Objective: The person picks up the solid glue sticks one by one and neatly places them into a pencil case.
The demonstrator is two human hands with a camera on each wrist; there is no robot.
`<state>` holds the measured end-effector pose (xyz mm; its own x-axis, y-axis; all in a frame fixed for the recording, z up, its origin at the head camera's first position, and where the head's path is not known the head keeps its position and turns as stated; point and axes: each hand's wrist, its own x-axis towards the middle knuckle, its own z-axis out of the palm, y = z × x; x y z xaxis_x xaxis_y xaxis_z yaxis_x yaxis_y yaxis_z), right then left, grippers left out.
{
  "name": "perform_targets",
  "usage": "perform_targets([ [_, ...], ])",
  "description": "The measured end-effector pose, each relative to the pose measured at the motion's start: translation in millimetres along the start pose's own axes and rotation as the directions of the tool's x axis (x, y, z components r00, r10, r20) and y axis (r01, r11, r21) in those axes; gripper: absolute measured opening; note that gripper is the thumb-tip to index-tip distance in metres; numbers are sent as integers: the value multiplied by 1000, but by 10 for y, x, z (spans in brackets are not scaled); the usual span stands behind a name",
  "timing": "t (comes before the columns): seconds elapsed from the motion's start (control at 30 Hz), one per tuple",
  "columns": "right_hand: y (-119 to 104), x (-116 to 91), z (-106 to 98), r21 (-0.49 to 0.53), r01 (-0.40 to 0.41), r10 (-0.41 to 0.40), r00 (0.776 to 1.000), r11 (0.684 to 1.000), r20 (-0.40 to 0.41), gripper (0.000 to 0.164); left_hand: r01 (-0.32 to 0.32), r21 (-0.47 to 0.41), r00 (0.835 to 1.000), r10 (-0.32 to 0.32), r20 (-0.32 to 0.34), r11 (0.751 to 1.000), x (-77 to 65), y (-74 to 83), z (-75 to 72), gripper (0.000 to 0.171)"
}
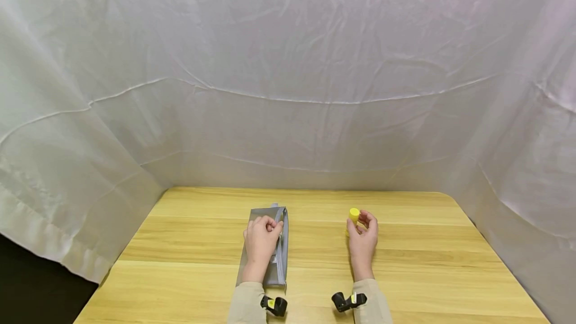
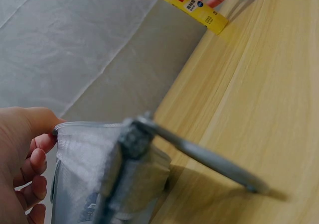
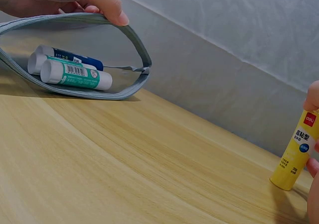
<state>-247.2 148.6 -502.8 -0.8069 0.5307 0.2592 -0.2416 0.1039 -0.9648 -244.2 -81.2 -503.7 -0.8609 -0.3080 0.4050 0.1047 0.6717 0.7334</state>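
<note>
A grey zippered pouch point(image 1: 281, 264) lies on the table, its mouth facing right. My left hand point(image 1: 262, 239) pinches the upper edge of that mouth between thumb and fingers, lifting it apart from the lower edge. Inside, the right wrist view shows a green-and-white glue stick point(image 3: 77, 75), a second one behind it and a blue one point(image 3: 65, 55). Off to the right, my right hand point(image 1: 363, 236) holds a yellow glue stick point(image 3: 294, 152) between thumb and fingers. The stick is slightly tilted, its lower end close over the tabletop.
The light wood table point(image 1: 315, 254) has its far edge against a pale grey cloth curtain point(image 1: 310, 114), which also hangs along both sides. Black wrist cameras point(image 1: 348, 301) sit on both sleeves. A zipper end of the pouch point(image 2: 209, 159) sticks out toward the right.
</note>
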Motion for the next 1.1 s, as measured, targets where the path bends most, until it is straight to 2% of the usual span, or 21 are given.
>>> perform_targets([
  [0.4, 327, 126, 5, -3, -24, 24, 1000, 1000, -7, 44, -5, 2, 1000, 5, 0, 1000, -1, -10, 2, 27],
  [1.1, 338, 148, 20, -26, -24, 24, 1000, 999, 1, 43, -4, 1, 1000, 4, -3, 1000, 7, -3, -14, 27],
])
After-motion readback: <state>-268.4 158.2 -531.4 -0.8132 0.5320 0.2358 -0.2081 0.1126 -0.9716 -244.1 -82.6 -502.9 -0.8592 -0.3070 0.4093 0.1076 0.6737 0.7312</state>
